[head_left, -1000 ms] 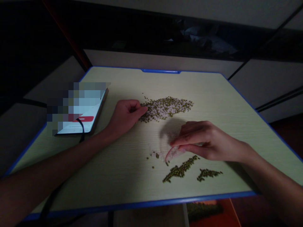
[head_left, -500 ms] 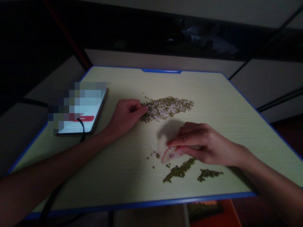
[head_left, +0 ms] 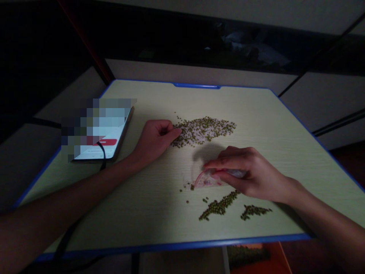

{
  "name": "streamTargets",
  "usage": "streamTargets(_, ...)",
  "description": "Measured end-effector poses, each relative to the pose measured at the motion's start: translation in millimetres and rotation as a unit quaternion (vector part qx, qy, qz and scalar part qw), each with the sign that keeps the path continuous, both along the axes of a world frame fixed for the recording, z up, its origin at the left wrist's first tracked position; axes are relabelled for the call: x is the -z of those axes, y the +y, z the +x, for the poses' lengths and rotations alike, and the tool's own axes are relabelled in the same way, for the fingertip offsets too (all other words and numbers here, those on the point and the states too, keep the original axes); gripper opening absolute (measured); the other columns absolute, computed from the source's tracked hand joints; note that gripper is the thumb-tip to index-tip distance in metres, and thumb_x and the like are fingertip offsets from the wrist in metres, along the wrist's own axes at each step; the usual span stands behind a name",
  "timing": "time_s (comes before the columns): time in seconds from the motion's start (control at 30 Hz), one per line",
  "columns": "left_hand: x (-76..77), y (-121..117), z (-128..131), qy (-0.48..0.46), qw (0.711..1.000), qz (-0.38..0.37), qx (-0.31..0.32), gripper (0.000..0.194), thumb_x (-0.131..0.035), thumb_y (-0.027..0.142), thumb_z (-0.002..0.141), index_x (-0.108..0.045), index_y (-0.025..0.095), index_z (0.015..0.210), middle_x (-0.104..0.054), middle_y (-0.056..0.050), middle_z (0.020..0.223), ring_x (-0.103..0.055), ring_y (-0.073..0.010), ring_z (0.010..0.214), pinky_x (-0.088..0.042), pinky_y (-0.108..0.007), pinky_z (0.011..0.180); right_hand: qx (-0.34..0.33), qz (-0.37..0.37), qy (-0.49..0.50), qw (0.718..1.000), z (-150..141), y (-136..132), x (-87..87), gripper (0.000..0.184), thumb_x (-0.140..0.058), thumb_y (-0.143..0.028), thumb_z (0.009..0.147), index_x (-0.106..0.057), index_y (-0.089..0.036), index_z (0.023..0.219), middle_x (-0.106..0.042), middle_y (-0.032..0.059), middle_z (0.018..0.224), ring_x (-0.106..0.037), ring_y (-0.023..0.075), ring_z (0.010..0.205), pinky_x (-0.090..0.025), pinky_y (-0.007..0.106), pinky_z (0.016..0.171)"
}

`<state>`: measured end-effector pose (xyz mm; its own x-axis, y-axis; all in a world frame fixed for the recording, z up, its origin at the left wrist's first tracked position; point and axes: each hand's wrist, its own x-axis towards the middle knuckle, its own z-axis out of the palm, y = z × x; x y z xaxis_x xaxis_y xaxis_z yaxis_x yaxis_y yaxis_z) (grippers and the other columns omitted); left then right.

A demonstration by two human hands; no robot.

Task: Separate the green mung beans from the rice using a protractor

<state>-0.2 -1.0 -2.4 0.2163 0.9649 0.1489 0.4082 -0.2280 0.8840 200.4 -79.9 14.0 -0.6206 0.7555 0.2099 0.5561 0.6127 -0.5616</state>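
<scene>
Green beans (head_left: 218,206) lie near the right hand (head_left: 242,169).

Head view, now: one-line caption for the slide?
Right hand pinches a clear, pink-edged piece above green beans; left hand rests by a mixed pile.

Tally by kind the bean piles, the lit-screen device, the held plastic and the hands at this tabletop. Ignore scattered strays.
Mixed pile of green beans and white grains: 1
Piles of green beans only: 2
Lit-screen device: 1
Clear pink-edged plastic: 1
Hands, left and right: 2
Total: 7
</scene>
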Motion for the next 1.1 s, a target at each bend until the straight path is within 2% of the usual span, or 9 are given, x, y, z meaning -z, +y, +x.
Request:
streamTargets(0.27,0.6,-0.1,-1.2,0.008,1.0,0.004,0.007,0.032,-0.056,0.015,0.069,-0.042,0.017,0.04,-0.036,0.008,0.036,-0.03,-0.005,0.035,-0.023,-0.021,0.038,0.023,-0.006,0.005,1.0,-2.0,-1.2,0.0,0.024,-0.051,-0.014,0.08,-0.069,-0.012,0.095,-0.07,0.007,0.079,-0.062,0.0157,0.07,-0.046,0.028,0.06)
streamTargets(0.43,0.4,-0.4,-1.0,0.004,1.0,0.007,0.009,0.033,-0.055,0.015,0.069,-0.041,0.017,0.04,-0.037,0.008,0.035,-0.03,-0.0057,0.035,-0.023,-0.022,0.039,0.037,-0.016,0.013,0.999,-3.8,-1.8,2.7,0.024,-0.051,-0.014,0.08,-0.069,-0.016,0.096,-0.071,0.0057,0.086,-0.063,0.0164,0.076,-0.048,0.028,0.064)
streamTargets(0.63,1.0,0.4,-1.6,0.006,1.0,0.007,0.014,0.033,-0.056,0.015,0.069,-0.041,0.017,0.04,-0.036,0.008,0.035,-0.03,-0.0058,0.035,-0.023,-0.022,0.04,0.037,-0.009,0.026,0.999,-5.8,-1.2,4.3,0.022,-0.052,-0.015,0.081,-0.069,-0.013,0.096,-0.071,0.0065,0.088,-0.063,0.0163,0.077,-0.048,0.027,0.066)
streamTargets(1.1,1.7,0.8,-1.2,0.004,1.0,0.008,0.014,0.033,-0.056,0.016,0.069,-0.041,0.018,0.04,-0.037,0.008,0.036,-0.031,-0.0061,0.036,-0.023,-0.022,0.04,-0.007,0.006,0.014,1.0,-4.6,0.1,1.9,0.024,-0.049,-0.013,0.082,-0.068,-0.012,0.097,-0.068,0.0071,0.077,-0.059,0.0148,0.068,-0.045,0.027,0.06)
